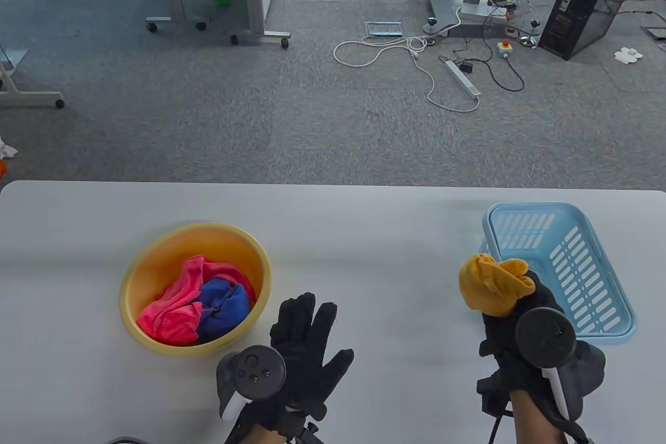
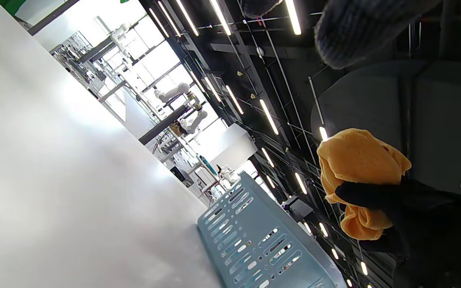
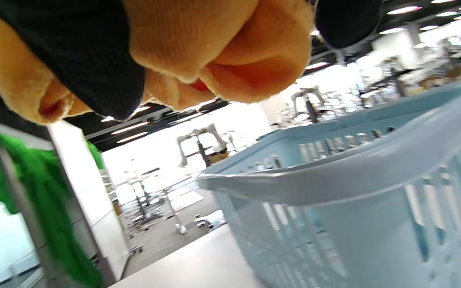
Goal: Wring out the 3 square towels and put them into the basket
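My right hand (image 1: 525,303) grips a bunched orange towel (image 1: 491,282) just left of the light blue basket (image 1: 588,251) and above the table. In the right wrist view the orange towel (image 3: 214,48) bulges between my black fingers (image 3: 74,52), close to the basket rim (image 3: 334,176). The left wrist view shows the same towel (image 2: 354,168) beside the basket (image 2: 254,244). My left hand (image 1: 307,334) hovers with fingers spread and holds nothing, to the right of a yellow bowl (image 1: 156,256). Inside the bowl lie a pink towel (image 1: 174,303) and a blue towel (image 1: 226,303).
The basket holds nothing that I can see. The white table (image 1: 364,236) stretches between bowl and basket. Beyond its far edge is grey carpet with cables and a computer case (image 1: 588,1).
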Demonstrator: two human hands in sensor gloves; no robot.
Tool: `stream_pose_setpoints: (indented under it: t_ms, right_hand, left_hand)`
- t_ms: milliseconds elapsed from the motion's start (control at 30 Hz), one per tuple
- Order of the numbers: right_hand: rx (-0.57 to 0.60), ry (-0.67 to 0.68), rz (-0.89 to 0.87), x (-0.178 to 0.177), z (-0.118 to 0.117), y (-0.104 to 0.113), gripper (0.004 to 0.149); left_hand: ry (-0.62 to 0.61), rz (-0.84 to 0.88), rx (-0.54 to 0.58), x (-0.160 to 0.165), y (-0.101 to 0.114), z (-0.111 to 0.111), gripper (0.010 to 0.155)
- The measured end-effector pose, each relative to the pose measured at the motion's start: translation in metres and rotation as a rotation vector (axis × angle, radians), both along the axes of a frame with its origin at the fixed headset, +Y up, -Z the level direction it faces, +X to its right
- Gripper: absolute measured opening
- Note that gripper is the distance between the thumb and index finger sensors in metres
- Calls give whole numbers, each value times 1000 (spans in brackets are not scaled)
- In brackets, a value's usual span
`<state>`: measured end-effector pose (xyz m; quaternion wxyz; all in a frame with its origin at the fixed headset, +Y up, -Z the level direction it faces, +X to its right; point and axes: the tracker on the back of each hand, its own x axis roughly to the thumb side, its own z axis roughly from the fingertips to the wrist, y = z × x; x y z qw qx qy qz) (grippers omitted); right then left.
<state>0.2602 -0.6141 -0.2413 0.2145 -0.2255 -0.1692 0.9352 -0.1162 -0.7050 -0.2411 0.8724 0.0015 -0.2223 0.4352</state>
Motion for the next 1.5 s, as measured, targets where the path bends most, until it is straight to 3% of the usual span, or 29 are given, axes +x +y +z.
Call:
stream_pose_setpoints:
  t_ms: [133, 500, 667, 833, 1100, 1200, 1500]
  right_hand:
    - [16, -94, -109, 26, -9, -12, 79]
    - [-45, -220, -138, 58, -21, -49, 82]
    - [-80, -248, -121, 63, -22, -58, 91]
    - [-128, -265, -170, 65, -24, -65, 109]
    - [-126, -223, -153, 62, -21, -62, 110]
    - [-105, -201, -198, 59, -20, -56, 109]
    - [-58, -124, -116, 39, -16, -39, 103]
  left_hand:
    - [-18, 23, -20, 1, -2, 0, 78]
    - [5, -52, -26, 4, -11, -1, 73]
    - [2, -63, -40, 6, -14, -3, 74]
    - [-13, -39, -28, 7, -9, -1, 74]
    - [-1, -18, -48, 3, -11, -2, 75]
    - [-3, -27, -32, 5, -10, 0, 74]
    - [-4, -35, -39, 6, -10, 1, 75]
